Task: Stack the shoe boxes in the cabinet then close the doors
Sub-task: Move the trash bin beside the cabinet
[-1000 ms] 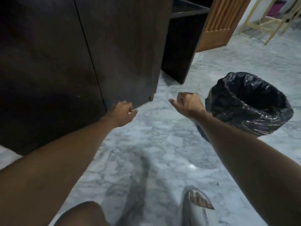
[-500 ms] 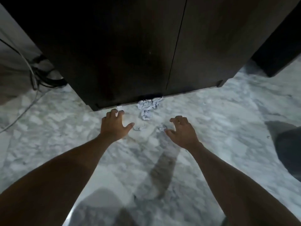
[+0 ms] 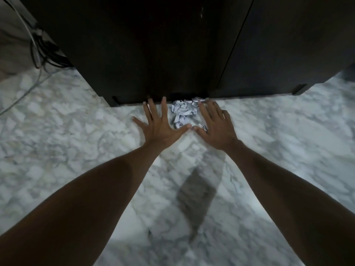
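Both hands have reached forward to the cabinet (image 3: 172,45) foot since half a second ago. Its doors stand closed, hiding any shoe boxes. Left hand (image 3: 161,125) and right hand (image 3: 217,127) spread flat, fingers straight, holding nothing, flanking crumpled paper (image 3: 183,112) on the marble floor (image 3: 76,150).

Single head view, looking steeply down and forward, close above marble floor (image 3: 76,150) before cabinet (image 3: 153,45) base.

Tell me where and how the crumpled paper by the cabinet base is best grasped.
Probably by scooping the crumpled paper from both flanks: left hand and right hand already bracket it, spread flat. The wad is loose and lumpy, partly against the cabinet base.
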